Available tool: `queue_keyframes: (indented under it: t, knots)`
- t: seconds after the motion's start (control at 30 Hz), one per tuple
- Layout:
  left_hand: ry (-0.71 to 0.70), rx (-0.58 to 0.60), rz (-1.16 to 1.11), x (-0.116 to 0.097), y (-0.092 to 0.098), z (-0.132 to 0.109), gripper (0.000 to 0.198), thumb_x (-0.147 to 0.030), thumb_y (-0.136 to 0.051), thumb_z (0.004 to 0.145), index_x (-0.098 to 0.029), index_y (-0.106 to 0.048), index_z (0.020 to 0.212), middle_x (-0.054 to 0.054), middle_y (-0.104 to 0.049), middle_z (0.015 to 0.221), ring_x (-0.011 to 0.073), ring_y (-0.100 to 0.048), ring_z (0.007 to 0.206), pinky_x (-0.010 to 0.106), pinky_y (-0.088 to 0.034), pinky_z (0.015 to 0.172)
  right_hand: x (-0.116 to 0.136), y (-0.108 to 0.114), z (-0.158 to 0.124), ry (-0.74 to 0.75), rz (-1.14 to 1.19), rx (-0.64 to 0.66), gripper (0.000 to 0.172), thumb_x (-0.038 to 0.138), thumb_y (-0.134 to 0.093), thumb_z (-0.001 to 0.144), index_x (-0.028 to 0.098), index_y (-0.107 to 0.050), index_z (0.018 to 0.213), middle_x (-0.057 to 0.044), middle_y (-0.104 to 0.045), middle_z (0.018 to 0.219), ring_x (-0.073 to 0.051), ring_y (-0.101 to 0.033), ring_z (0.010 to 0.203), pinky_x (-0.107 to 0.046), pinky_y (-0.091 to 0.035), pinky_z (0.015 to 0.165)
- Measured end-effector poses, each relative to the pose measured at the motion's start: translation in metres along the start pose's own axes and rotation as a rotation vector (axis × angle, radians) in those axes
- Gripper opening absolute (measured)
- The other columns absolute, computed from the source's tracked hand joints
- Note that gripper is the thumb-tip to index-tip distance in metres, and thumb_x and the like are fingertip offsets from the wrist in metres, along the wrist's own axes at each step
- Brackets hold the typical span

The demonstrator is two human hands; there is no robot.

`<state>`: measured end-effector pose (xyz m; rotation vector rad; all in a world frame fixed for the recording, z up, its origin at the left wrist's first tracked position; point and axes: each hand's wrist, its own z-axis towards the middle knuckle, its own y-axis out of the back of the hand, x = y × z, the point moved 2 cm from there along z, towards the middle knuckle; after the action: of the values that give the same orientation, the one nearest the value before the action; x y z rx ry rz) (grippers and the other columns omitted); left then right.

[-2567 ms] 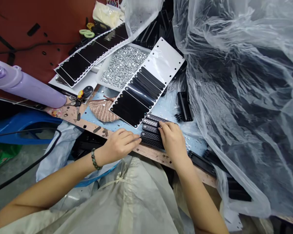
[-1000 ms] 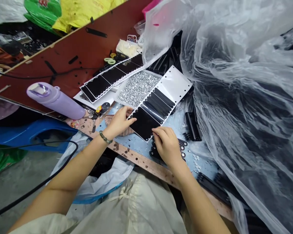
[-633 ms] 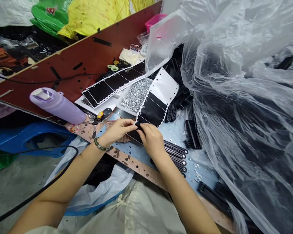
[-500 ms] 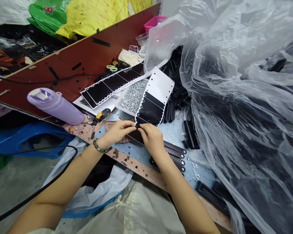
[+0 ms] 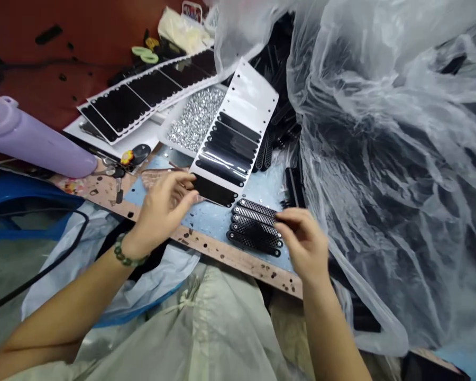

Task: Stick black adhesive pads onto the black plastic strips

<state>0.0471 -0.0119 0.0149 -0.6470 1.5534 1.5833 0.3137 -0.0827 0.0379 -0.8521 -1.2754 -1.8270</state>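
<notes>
Clear polythene sheeting (image 5: 384,174) heaps over the right side of the bench and hides much of what lies beneath it, with black comb-like parts (image 5: 272,137) showing along its edge. A tray of silver studs (image 5: 196,119) sits just beside a white backing sheet (image 5: 244,90) carrying rows of glossy black strips (image 5: 226,153). A second sheet of black pieces (image 5: 143,90) lies further up, near green-handled scissors (image 5: 145,54). A lilac bottle (image 5: 31,143) lies at the far left, and a woven pad (image 5: 154,180) is partly hidden behind the left hand (image 5: 162,211). That hand's fingers (image 5: 182,193) are loosely spread and pinch nothing, their tips near the lower end of the backing sheet; whether they touch it cannot be told. The right hand (image 5: 303,241) holds nothing, its curved fingers (image 5: 287,217) slightly parted just beside a row of perforated black strips (image 5: 254,227). Those strips lie on a blue mat (image 5: 218,227), near the bench's wooden edge (image 5: 238,264). Half a second earlier, both hands met at the sheet's lower end, pinching it; now they stand well apart, with the sheet and the strips between them.
</notes>
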Motion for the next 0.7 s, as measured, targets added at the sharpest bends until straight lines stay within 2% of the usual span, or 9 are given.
queue_keyframes:
  t: [0.1, 0.17, 0.23, 0.33, 0.47, 0.6, 0.7]
  knots:
    - [0.184, 0.412, -0.273, -0.011, -0.028, -0.035, 0.029, -0.033, -0.056, 0.087, -0.022, -0.056, 0.114, 0.005, -0.063, 0.1, 0.0161, -0.064, 0.083, 0.027, -0.054, 0.071, -0.006, -0.018, -0.033, 0.034, -0.223, 0.266, 0.008, 0.023, -0.059, 0.086, 0.023, -0.062, 0.094, -0.004, -0.064, 0.09, -0.017, -0.061, 0.087, -0.033, -0.05, 0.078]
    - [0.296, 0.549, -0.382, -0.009, -0.048, -0.049, 0.031, -0.032, -0.056, 0.086, -0.021, -0.055, 0.115, 0.005, -0.066, 0.095, 0.0167, -0.065, 0.082, 0.027, -0.055, 0.072, -0.01, -0.034, -0.044, 0.047, -0.309, 0.348, 0.009, 0.023, -0.055, 0.089, 0.021, -0.061, 0.096, -0.005, -0.064, 0.092, -0.018, -0.06, 0.089, -0.032, -0.05, 0.078]
    - [0.378, 0.58, -0.464, -0.002, -0.063, -0.055, 0.031, -0.03, -0.056, 0.086, -0.02, -0.054, 0.115, 0.004, -0.067, 0.089, 0.0175, -0.066, 0.083, 0.029, -0.055, 0.074, -0.012, -0.045, -0.048, 0.071, -0.397, 0.379, 0.011, 0.022, -0.052, 0.09, 0.02, -0.061, 0.097, -0.006, -0.064, 0.094, -0.018, -0.059, 0.09, -0.032, -0.049, 0.078]
    - [0.436, 0.583, -0.559, 0.007, -0.075, -0.056, 0.03, -0.028, -0.056, 0.084, -0.02, -0.055, 0.113, 0.004, -0.068, 0.09, 0.0185, -0.066, 0.088, 0.03, -0.054, 0.078, -0.012, -0.052, -0.047, 0.116, -0.488, 0.388, 0.013, 0.023, -0.051, 0.091, 0.02, -0.062, 0.097, -0.006, -0.065, 0.095, -0.019, -0.059, 0.089, -0.032, -0.049, 0.077]
    - [0.469, 0.582, -0.612, 0.009, -0.077, -0.054, 0.027, -0.027, -0.057, 0.083, -0.018, -0.058, 0.108, 0.005, -0.067, 0.092, 0.018, -0.065, 0.087, 0.031, -0.054, 0.078, -0.009, -0.056, -0.045, 0.165, -0.527, 0.411, 0.014, 0.022, -0.05, 0.092, 0.019, -0.062, 0.097, -0.007, -0.066, 0.094, -0.019, -0.059, 0.086, -0.032, -0.049, 0.075]
    - [0.466, 0.573, -0.585, 0.005, -0.078, -0.052, 0.022, -0.027, -0.058, 0.082, -0.017, -0.058, 0.102, 0.004, -0.066, 0.088, 0.0167, -0.065, 0.081, 0.029, -0.053, 0.075, -0.009, -0.056, -0.046, 0.128, -0.487, 0.418, 0.013, 0.02, -0.05, 0.091, 0.018, -0.061, 0.098, -0.007, -0.064, 0.095, -0.019, -0.058, 0.089, -0.033, -0.049, 0.078]
    - [0.453, 0.56, -0.588, 0.003, -0.079, -0.05, 0.019, -0.027, -0.058, 0.081, -0.017, -0.058, 0.097, 0.004, -0.065, 0.091, 0.0179, -0.066, 0.083, 0.029, -0.054, 0.075, -0.012, -0.054, -0.045, 0.096, -0.405, 0.408, 0.012, 0.021, -0.051, 0.091, 0.019, -0.061, 0.097, -0.006, -0.064, 0.093, -0.019, -0.058, 0.09, -0.032, -0.049, 0.08]
